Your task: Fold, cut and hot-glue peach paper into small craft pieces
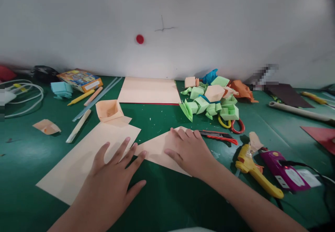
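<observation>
A folded piece of peach paper [162,144] lies on the green table, narrowing to a point at its left. My right hand [192,151] presses down on its right half, fingers bent and nothing pinched that I can see. Spread wide, my left hand [115,176] rests with its fingertips by the paper's left point and partly over a flat peach sheet [70,165]. At the far corner of that sheet stands a small folded peach paper box [108,111]. A red and black box cutter [220,136] lies just beyond my right hand.
A pile of folded green and peach paper pieces [209,99] sits at the back right, near scissors [237,125]. A yellow glue gun [256,172] and a purple power strip [285,171] lie at right. Peach sheets [149,90] lie by the white wall; a cable [39,96] curls at left.
</observation>
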A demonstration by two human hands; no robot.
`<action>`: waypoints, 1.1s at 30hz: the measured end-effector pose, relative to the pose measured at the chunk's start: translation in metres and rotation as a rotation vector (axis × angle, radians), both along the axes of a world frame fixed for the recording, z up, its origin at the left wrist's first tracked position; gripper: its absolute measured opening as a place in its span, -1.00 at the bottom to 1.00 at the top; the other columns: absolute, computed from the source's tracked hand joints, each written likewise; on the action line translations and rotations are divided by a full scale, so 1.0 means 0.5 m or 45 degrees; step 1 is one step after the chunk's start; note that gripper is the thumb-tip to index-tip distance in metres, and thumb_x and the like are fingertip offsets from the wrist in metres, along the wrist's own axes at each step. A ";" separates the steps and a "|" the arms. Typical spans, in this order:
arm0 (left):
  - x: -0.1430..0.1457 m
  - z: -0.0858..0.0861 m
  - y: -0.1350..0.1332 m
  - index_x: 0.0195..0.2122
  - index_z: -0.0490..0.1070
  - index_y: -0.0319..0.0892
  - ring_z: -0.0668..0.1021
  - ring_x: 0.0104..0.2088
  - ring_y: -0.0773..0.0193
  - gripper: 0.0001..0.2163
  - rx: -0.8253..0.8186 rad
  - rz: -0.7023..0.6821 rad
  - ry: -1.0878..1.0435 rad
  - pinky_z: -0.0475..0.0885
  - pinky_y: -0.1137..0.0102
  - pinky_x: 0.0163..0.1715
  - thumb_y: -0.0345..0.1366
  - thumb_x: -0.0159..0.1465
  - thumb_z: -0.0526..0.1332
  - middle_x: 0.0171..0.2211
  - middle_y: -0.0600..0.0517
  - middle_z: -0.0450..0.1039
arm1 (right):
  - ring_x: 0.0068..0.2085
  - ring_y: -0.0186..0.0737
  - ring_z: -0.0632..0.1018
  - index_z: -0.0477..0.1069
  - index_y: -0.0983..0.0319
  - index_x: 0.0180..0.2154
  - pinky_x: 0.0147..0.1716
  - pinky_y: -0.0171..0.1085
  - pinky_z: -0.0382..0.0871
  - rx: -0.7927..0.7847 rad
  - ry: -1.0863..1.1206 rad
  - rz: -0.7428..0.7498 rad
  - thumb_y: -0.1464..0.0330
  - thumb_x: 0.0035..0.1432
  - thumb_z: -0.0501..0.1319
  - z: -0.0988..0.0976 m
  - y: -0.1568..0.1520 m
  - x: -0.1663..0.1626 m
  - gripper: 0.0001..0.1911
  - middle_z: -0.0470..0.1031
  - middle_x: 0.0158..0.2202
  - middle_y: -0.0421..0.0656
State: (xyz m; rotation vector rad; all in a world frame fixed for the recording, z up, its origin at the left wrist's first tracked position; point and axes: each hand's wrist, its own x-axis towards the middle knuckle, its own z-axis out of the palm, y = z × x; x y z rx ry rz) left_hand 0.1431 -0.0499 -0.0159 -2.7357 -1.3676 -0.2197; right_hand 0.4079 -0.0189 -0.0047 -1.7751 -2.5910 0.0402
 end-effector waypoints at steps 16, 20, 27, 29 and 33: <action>0.014 0.008 -0.014 0.21 0.45 0.05 0.55 0.07 -0.16 -0.59 -0.017 -0.031 0.024 0.39 0.00 -0.11 -0.10 0.37 0.10 0.20 -0.06 0.48 | 0.09 0.22 0.41 0.20 0.26 0.37 0.08 0.19 0.29 0.006 0.120 -0.267 0.13 0.40 -0.05 0.028 -0.019 0.122 -0.38 0.44 0.15 0.09; 0.040 0.041 -0.038 0.11 0.52 0.13 0.54 -0.07 -0.13 -0.65 -0.131 -0.067 0.000 0.34 0.07 -0.22 -0.10 0.34 0.13 -0.01 -0.04 0.59 | 0.22 0.17 0.36 0.25 0.10 0.34 0.18 0.18 0.25 0.001 0.154 -0.256 0.14 0.39 0.01 0.038 -0.061 0.171 -0.44 0.39 0.25 -0.03; 0.067 0.073 0.021 0.03 0.55 0.15 0.57 -0.09 0.13 -0.70 -0.524 -0.403 -0.080 0.43 0.25 -0.13 -0.25 0.46 0.05 -0.06 0.03 0.59 | 0.33 0.19 0.27 0.17 0.16 0.39 0.24 0.18 0.20 0.043 -0.008 -0.394 0.14 0.39 -0.01 0.026 -0.046 0.276 -0.39 0.27 0.37 -0.04; 0.063 0.058 0.068 0.19 0.45 0.13 0.50 0.14 0.06 -0.66 -0.425 -0.398 -0.104 0.41 0.18 0.07 -0.23 0.46 0.07 0.18 0.00 0.48 | 0.31 0.26 0.30 0.23 0.24 0.35 0.22 0.21 0.22 0.030 -0.103 -0.425 0.18 0.36 0.01 0.012 -0.026 0.302 -0.39 0.32 0.34 0.03; 0.057 0.023 0.131 0.44 0.05 0.14 0.23 0.40 -0.16 -0.36 -0.364 -0.440 0.003 0.32 0.03 0.23 0.01 0.37 0.18 0.47 -0.07 0.01 | 0.18 0.23 0.42 0.39 0.25 0.21 0.09 0.20 0.32 -0.032 -0.119 -0.309 0.30 0.32 0.03 -0.003 0.008 0.330 -0.51 0.42 0.24 0.07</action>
